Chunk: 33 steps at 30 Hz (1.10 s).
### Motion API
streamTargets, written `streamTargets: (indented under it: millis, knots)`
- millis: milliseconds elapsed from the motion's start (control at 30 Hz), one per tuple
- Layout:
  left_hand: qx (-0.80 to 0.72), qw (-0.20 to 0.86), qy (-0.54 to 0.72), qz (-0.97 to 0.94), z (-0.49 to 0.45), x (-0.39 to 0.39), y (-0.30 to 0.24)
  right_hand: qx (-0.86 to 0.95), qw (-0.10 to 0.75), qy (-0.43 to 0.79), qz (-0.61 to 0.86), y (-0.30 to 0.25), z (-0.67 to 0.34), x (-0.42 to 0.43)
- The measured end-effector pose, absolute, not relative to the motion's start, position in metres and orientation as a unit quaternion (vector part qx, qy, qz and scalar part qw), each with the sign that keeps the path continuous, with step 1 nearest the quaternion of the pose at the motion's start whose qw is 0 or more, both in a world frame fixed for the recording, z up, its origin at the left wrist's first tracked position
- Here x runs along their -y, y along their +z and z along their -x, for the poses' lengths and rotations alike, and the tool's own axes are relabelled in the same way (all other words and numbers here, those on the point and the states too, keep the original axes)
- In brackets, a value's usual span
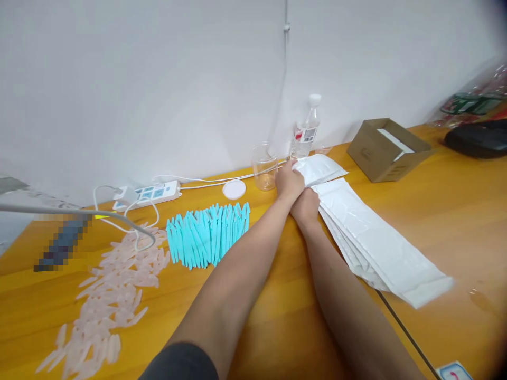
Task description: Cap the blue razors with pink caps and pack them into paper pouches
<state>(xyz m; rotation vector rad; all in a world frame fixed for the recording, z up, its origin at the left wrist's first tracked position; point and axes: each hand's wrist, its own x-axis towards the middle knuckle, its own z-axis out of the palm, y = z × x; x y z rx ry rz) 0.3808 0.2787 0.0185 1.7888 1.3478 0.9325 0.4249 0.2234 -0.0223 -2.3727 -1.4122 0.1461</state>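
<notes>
Both reaching to one o'clock: left hand [289,182] pinching the top white bag [319,169] at the far end of the fanned stack [376,243] on the counter [277,316], right hand [306,206] pressed beside it, grip not discernible, likely steadying the pile.

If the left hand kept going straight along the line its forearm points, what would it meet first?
The left hand points toward the wall and already touches the top white pouch. Beyond that, probably the water bottle; the clear cup sits slightly left, though depth is unclear.

Bright even light, soft shadows, blurred dark right corners, wide-angle bending at edges
</notes>
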Motion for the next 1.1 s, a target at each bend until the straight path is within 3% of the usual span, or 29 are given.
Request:
streamTargets:
  millis: [200,400,600,767,933,1100]
  knots:
    - [-0.513,0.304,0.293,-0.747,-0.373,-0.287,0.005,0.520,0.176,0.062,0.834,-0.021,-0.428,-0.220]
    - [-0.506,0.255,0.254,-0.784,-0.361,-0.252,0.030,0.534,0.162,0.083,0.826,-0.013,-0.432,-0.217]
    - [-0.444,0.269,0.256,-0.815,-0.244,-0.116,0.053,0.518,0.146,0.099,0.837,0.004,-0.425,-0.203]
    - [-0.591,0.298,0.266,-0.701,-0.112,-0.019,0.035,0.592,0.210,0.119,0.769,0.020,-0.375,-0.141]
    - [-0.713,0.283,0.254,-0.589,-0.033,0.021,0.007,0.624,0.271,0.249,0.689,0.010,-0.310,-0.090]
    - [-0.706,0.290,0.279,-0.583,-0.022,0.024,0.000,0.597,0.285,0.222,0.716,-0.008,-0.274,-0.117]
